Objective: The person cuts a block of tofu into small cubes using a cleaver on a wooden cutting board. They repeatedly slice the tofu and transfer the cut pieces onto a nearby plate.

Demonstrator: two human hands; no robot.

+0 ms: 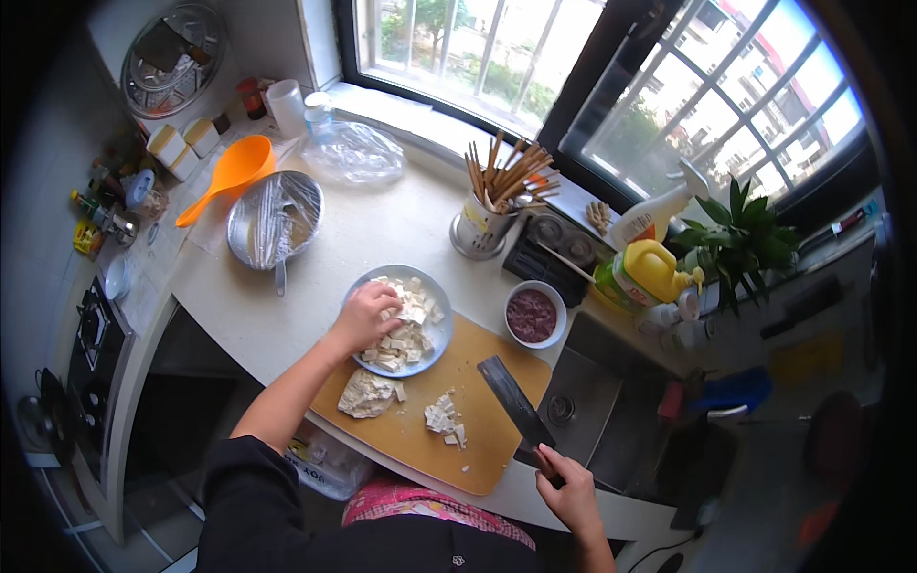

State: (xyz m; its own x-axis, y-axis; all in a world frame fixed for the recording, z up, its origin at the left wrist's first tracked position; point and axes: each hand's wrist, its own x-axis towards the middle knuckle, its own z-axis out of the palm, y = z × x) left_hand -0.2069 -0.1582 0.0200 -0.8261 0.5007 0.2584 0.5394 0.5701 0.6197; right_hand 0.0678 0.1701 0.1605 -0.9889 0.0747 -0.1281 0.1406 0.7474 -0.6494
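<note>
"Because the left hand (368,317) is in the white cubes (413,342), I guess, the right hand (570,491) angles the cleaver (513,396) across the right side of the board (499,441), fist closed round its handle."

"Is the left one pinching any?"

"Its fingers are curled; I can't tell on my feed. Those cubes sit on a pale blue plate (446,334) at the board's far left, probably for a short reach from the block (368,394) and loose pieces (443,417) nearer."

"Other containers?"

"Something dark red (531,316) in the far-right bowl (557,332), chopsticks (506,177) in the holder (478,231), film (279,222) over the far-left metal pan (314,197)"
</note>
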